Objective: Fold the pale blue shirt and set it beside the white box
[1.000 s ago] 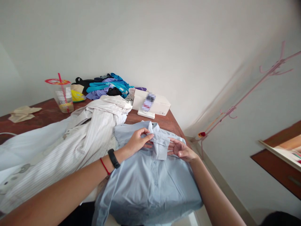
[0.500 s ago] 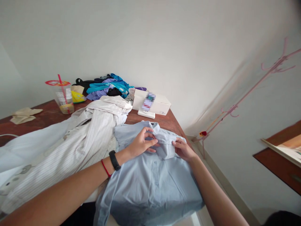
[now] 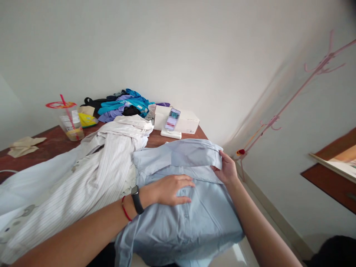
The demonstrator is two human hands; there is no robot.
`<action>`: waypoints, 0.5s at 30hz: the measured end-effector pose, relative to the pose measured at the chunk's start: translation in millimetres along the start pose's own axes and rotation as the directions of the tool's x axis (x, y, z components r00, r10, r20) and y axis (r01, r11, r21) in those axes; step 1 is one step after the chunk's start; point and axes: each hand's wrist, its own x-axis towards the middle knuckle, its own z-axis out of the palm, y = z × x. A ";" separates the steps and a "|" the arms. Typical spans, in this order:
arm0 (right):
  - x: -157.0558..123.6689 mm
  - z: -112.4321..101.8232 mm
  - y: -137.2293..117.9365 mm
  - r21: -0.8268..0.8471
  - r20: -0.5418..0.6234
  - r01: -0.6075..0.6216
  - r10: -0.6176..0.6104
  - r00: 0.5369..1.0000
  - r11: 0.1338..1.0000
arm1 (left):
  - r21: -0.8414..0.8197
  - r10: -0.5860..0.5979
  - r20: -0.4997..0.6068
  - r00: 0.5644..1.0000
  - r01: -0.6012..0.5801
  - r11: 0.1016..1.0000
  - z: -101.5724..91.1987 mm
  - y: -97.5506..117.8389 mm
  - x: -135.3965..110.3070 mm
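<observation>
A light blue button shirt lies front-up on the near right corner of the brown table. My left hand rests flat on the shirt's chest, fingers stretched out, with a black band and a red string on the wrist. My right hand is closed on the shirt's right edge near the collar and holds a fold of the cloth lifted over the top part. The collar is hidden under that fold.
A white striped shirt sprawls to the left over pale cloth. Behind it lie a pile of blue and purple clothes, a white box, a plastic cup with a red straw and a beige cloth. A pink coat stand stands at the right wall.
Both hands left the collar. My left hand slid down and flattened on the shirt's chest. My right hand moved to the right edge and lifted a fold of cloth over the collar.
</observation>
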 end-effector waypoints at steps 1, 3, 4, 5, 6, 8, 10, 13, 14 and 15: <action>0.8 -1.7 -1.9 0.012 -0.023 0.007 -0.007 1.000 1.000 | 0.011 -0.010 -0.006 1.000 0.010 1.000 -0.6 -0.3 0.0; 2.0 -4.4 -5.9 0.045 -0.080 0.036 -0.033 0.996 0.998 | 0.019 -0.032 -0.013 0.999 0.032 0.999 -2.2 -0.1 -0.2; 2.4 -5.4 -7.8 0.060 -0.105 0.059 -0.052 0.993 0.996 | 0.020 -0.041 -0.015 0.999 0.041 0.999 -2.8 0.2 -0.3; 2.7 -6.0 -9.4 0.074 -0.125 0.084 -0.075 0.989 0.994 | 0.021 -0.047 -0.017 0.999 0.047 0.999 -3.3 0.5 -0.4; 2.9 -6.4 -10.6 0.087 -0.139 0.108 -0.096 0.986 0.990 | 0.025 -0.052 -0.018 0.998 0.052 0.998 -3.5 0.7 -0.5; 2.8 -6.6 -12.0 0.109 -0.156 0.141 -0.124 0.980 0.984 | 0.042 -0.055 -0.015 0.998 0.056 0.998 -3.4 0.5 -0.6; 2.3 -6.2 -12.7 0.132 -0.164 0.157 -0.135 0.977 0.979 | 0.070 -0.050 -0.006 0.999 0.050 0.996 -3.1 -0.1 -0.4; 0.5 -4.5 -14.8 0.159 -0.163 0.172 -0.146 0.976 0.972 | 0.130 -0.047 0.007 0.999 0.045 0.990 -3.3 -0.3 0.4; -0.2 -3.7 -16.0 0.171 -0.162 0.183 -0.155 0.975 0.968 | 0.150 -0.049 0.013 0.999 0.046 0.988 -3.3 -0.3 0.7; -1.0 -2.8 -17.5 0.183 -0.159 0.192 -0.164 0.974 0.964 | 0.165 -0.053 0.018 0.998 0.050 0.985 -3.1 -0.5 0.9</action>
